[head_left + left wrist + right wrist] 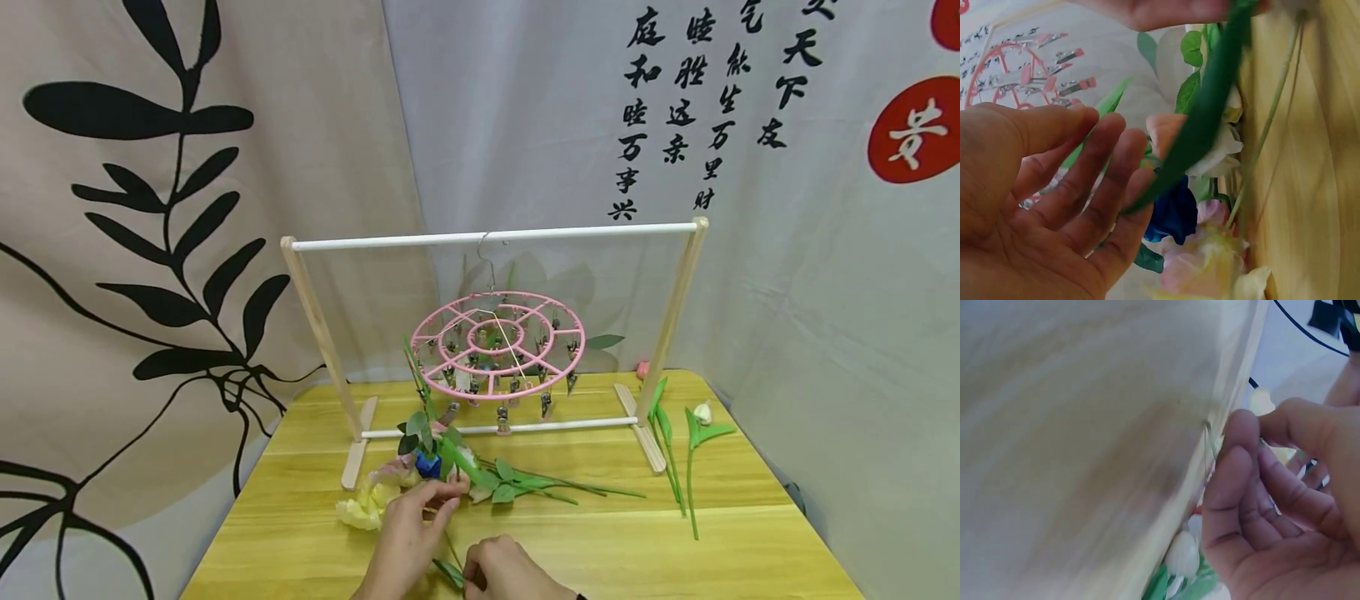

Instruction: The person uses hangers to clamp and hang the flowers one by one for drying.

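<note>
My right hand (513, 571) pinches a green flower stem (453, 546) with a dark green leaf (448, 573) near the front of the table. In the right wrist view, thumb and index finger of this hand (1272, 487) meet at the thin stem. My left hand (412, 529) hovers by the heap of artificial flowers, its fingers loosely extended. The left wrist view has this hand (1072, 206) beside a blue rose (1175, 209) and a pink and yellow bloom (1200, 262); a long green leaf (1207, 119) crosses in front of the fingertips.
A pink round clip hanger (491, 396) hangs from the white bar (390, 241) of a wooden stand (318, 333). Green stems (555, 483) lie across the middle of the table. At the right are a white tulip (702, 412) and a pink one (642, 369).
</note>
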{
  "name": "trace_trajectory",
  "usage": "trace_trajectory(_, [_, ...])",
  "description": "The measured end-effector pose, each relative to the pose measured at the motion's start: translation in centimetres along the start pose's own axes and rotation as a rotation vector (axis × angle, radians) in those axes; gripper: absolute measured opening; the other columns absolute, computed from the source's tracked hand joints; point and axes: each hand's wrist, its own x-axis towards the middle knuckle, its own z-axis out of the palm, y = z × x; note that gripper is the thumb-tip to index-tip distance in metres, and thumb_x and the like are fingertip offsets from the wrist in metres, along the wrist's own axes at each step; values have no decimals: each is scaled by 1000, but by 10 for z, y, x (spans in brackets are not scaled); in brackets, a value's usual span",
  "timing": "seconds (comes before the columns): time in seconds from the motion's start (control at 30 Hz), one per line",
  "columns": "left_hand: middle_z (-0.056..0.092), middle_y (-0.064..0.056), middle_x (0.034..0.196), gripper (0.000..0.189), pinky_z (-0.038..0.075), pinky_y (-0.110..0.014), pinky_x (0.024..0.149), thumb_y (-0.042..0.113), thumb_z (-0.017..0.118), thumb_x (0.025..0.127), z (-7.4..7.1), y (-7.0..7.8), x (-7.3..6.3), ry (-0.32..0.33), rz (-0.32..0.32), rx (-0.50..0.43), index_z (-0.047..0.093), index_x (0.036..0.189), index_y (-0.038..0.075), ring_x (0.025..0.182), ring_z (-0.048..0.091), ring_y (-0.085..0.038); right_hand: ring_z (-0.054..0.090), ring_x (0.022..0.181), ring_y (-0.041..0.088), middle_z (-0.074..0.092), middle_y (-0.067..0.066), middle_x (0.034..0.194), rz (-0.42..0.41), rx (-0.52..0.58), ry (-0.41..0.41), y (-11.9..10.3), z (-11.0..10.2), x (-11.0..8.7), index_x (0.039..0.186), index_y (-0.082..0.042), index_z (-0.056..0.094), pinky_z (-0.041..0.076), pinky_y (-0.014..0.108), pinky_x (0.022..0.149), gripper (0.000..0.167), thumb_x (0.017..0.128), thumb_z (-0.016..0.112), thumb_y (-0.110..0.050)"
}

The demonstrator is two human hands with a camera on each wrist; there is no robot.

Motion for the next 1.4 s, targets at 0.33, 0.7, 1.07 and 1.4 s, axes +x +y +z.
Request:
trace_trajectory(0.33, [86, 14, 111, 17, 68, -30, 85, 17, 83, 111, -3, -4, -8, 138, 87, 102, 87, 113, 33, 98, 77, -1, 64, 77, -9, 78, -11, 92, -46, 145, 111, 4, -36, -15, 108, -10, 84, 58, 16, 69, 7, 112, 78, -12])
trace_trajectory(0.7, [84, 7, 112, 38, 71, -30, 86, 0, 98, 92, -5, -2, -3, 355, 349, 198, 85, 123, 17, 99, 79, -6, 65, 77, -2, 77, -5, 93, -37, 204, 218, 13, -97, -33, 108, -18, 81, 58, 21, 68, 12, 117, 74, -20])
trace_trajectory(1.07, [82, 14, 96, 30, 63, -23, 79, 9, 107, 79, -1, -5, 3, 244, 572, 379, 88, 97, 23, 89, 72, -1, 72, 79, 7, 84, 2, 102, 24, 333, 182, 9, -125, -47, 122, -10, 86, 61, 26, 67, 17, 117, 73, -20])
trace_trajectory(1.4, [78, 15, 99, 30, 64, -17, 75, -1, 99, 87, -2, 8, -1, 167, 471, 260, 84, 99, 21, 91, 71, 2, 72, 76, 7, 82, 2, 100, -10, 271, 281, 1, -153, -50, 131, -9, 84, 64, 29, 67, 29, 123, 64, -29])
